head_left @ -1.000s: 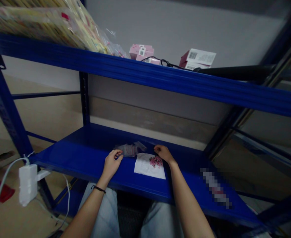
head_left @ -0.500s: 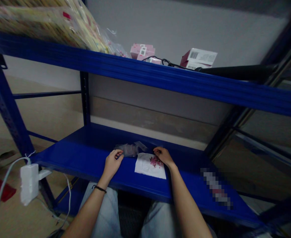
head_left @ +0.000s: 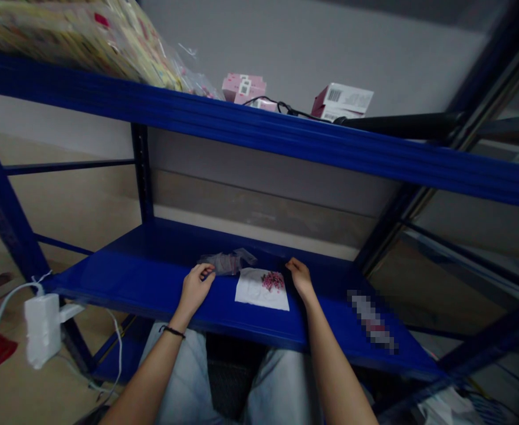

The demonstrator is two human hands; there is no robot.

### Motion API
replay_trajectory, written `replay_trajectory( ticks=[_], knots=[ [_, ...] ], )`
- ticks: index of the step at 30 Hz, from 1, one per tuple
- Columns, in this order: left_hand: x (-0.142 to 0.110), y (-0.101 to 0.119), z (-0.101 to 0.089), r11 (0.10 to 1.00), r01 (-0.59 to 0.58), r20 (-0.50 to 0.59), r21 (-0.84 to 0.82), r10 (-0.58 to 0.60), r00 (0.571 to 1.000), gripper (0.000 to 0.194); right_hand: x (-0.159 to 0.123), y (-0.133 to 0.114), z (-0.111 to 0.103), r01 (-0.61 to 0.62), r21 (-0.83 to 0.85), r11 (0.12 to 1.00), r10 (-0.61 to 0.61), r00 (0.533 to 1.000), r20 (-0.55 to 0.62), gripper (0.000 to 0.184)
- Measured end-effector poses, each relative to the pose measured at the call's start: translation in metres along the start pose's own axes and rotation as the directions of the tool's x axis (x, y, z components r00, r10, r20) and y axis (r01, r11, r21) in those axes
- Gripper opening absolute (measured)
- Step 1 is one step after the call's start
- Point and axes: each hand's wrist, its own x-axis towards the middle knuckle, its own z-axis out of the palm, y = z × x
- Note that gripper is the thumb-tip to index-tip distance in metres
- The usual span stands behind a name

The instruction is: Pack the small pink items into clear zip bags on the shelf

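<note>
A white sheet [head_left: 255,294] lies on the lower blue shelf, with a small heap of pink beads or similar tiny pieces [head_left: 272,281] on its right half. To the left of the sheet, my left hand [head_left: 197,286] rests at the near edge of some clear plastic bags [head_left: 224,264], its fingers curled together; whatever they may hold is hidden. Just right of the sheet is my right hand [head_left: 300,276], closed with its fingertips tucked in. Anything inside it is too small or hidden to make out.
Above runs an upper blue shelf [head_left: 250,121] carrying pink boxes [head_left: 244,87], white-and-red boxes [head_left: 343,100], a black cable and large bagged packs [head_left: 82,41]. A blurred-out item [head_left: 372,320] lies at right. A white power adapter [head_left: 42,330] with cords hangs at left.
My right hand has moved off the pink heap to the right of the sheet, and its fingers are more closed. My left hand stays by the plastic bags. The view has shifted slightly.
</note>
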Motion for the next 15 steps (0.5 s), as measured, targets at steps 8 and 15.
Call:
replay_trajectory(
  ticks=[8, 15],
  knots=[
    [0.000, 0.002, -0.003, 1.000, 0.003, -0.003, -0.007, -0.003, 1.000, 0.020, -0.036, 0.000, -0.022, -0.065, -0.122, 0.990, 0.060, 0.997, -0.046, 0.022],
    [0.006, -0.001, -0.002, 0.997, -0.051, 0.030, 0.062, 0.049, 0.998, 0.024, -0.070, -0.009, -0.044, -0.108, -0.173, 0.979, 0.102, 0.994, -0.047, 0.029]
  ],
)
